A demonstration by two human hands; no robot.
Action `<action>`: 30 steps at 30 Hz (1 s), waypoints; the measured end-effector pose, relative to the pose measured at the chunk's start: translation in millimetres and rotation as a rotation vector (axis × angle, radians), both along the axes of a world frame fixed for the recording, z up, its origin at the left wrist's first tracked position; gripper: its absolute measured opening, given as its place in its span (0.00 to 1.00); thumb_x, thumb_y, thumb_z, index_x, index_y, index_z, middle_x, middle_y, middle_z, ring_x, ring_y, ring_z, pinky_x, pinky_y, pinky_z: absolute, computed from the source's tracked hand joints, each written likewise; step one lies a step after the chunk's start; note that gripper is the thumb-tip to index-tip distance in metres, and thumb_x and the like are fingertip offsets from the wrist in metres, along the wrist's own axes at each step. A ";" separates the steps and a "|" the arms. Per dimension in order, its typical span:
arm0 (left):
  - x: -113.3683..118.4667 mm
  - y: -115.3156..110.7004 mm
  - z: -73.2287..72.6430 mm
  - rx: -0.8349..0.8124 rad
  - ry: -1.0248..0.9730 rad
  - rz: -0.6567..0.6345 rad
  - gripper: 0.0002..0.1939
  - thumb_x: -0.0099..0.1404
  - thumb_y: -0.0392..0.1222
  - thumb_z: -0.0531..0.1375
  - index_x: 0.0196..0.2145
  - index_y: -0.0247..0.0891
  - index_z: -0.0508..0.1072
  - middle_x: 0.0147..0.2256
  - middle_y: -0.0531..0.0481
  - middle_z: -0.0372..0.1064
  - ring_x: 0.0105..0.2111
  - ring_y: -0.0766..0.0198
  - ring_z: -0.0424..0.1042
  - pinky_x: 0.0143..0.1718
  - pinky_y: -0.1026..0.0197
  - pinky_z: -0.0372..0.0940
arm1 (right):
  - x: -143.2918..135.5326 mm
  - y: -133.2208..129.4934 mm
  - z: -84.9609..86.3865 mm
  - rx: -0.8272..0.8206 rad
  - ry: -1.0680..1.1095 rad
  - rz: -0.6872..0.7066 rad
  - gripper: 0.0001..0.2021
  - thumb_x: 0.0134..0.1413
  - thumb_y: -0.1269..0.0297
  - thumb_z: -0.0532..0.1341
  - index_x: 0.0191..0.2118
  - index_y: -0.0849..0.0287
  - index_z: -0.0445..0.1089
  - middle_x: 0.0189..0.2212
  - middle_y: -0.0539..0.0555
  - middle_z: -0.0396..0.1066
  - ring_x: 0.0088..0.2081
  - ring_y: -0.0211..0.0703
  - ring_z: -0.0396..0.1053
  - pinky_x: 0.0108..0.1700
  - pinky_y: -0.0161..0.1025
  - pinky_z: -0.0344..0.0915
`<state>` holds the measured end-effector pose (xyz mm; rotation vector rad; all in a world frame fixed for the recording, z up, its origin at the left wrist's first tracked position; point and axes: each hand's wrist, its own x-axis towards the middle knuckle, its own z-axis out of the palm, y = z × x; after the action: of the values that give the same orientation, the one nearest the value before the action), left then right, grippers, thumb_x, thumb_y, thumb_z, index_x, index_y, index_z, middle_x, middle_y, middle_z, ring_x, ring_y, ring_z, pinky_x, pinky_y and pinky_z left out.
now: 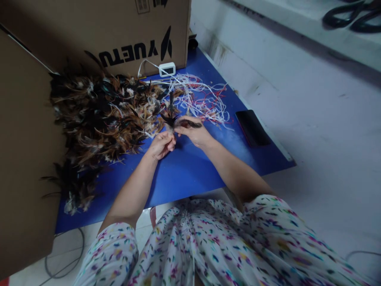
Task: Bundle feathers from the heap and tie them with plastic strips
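Both my hands meet above the blue tabletop (190, 171), holding dark feathers (170, 119) between them. My left hand (162, 144) is closed in a pinch at the pale lower ends of the feathers. From the other side my right hand (195, 133) pinches the same small bunch, and one dark curved feather lies across its fingers. A large pile of brown and black feathers (104, 115) spreads to the left of my hands. Just beyond them lies a tangle of white and red strings (205, 97).
Large cardboard boxes (89, 24) stand at the back and left. A small white device with a display (167, 69) sits by the box. A dark phone (252, 128) lies near the right table edge, close to the wall (297, 91). A smaller feather clump (77, 182) lies front left.
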<state>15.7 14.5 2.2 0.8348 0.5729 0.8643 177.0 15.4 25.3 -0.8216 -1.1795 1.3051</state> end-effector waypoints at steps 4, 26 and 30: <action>0.3 -0.3 0.2 -0.013 0.019 0.001 0.21 0.47 0.48 0.77 0.23 0.32 0.72 0.18 0.54 0.68 0.12 0.77 0.56 0.14 0.72 0.57 | 0.5 0.4 -0.8 0.009 -0.003 0.009 0.19 0.33 0.51 0.77 0.29 0.57 0.75 0.24 0.46 0.71 0.26 0.35 0.65 0.29 0.36 0.64; 0.6 -0.4 3.0 -0.120 0.058 -0.003 0.15 0.53 0.40 0.74 0.23 0.31 0.72 0.17 0.53 0.69 0.12 0.78 0.56 0.13 0.73 0.55 | -2.3 2.0 -2.6 -0.032 0.023 0.038 0.17 0.33 0.54 0.77 0.28 0.56 0.74 0.23 0.46 0.71 0.26 0.36 0.66 0.31 0.38 0.64; 1.1 -0.8 3.9 -0.137 0.061 0.005 0.16 0.52 0.41 0.75 0.23 0.31 0.72 0.17 0.53 0.69 0.12 0.78 0.56 0.13 0.73 0.55 | -1.3 3.1 -6.3 -0.040 0.036 0.058 0.20 0.32 0.53 0.78 0.29 0.56 0.74 0.25 0.46 0.72 0.27 0.36 0.66 0.31 0.37 0.65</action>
<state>16.8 13.6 6.0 0.7374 0.6807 0.7971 175.7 18.5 19.0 -0.7942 -1.1595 1.3897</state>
